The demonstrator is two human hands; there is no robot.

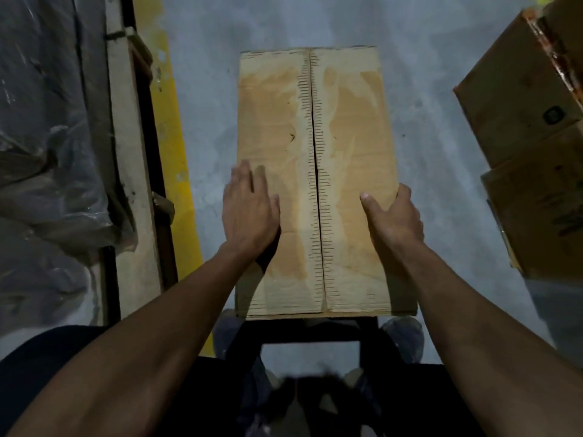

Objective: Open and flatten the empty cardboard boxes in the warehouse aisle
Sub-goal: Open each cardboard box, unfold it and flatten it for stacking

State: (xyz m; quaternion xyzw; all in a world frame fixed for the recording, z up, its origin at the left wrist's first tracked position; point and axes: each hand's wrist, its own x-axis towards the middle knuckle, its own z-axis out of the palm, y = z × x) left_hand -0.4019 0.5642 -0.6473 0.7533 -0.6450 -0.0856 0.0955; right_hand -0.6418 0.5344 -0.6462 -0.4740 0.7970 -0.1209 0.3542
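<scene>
Head view. Item: long tan cardboard box [315, 171], stained, two top flaps meeting along a centre seam edged with torn tape marks; lies on grey concrete floor [426, 152], directly before the person. Left hand [249, 212]: flat, fingers straight, palm down on the left flap. Right hand [394, 216]: thumb on top, fingers curled over the box's right edge, gripping it. Right: stacked brown cartons [530, 121]. Left: yellow floor stripe [173, 137], plastic-wrapped wooden pallet [47, 121].
</scene>
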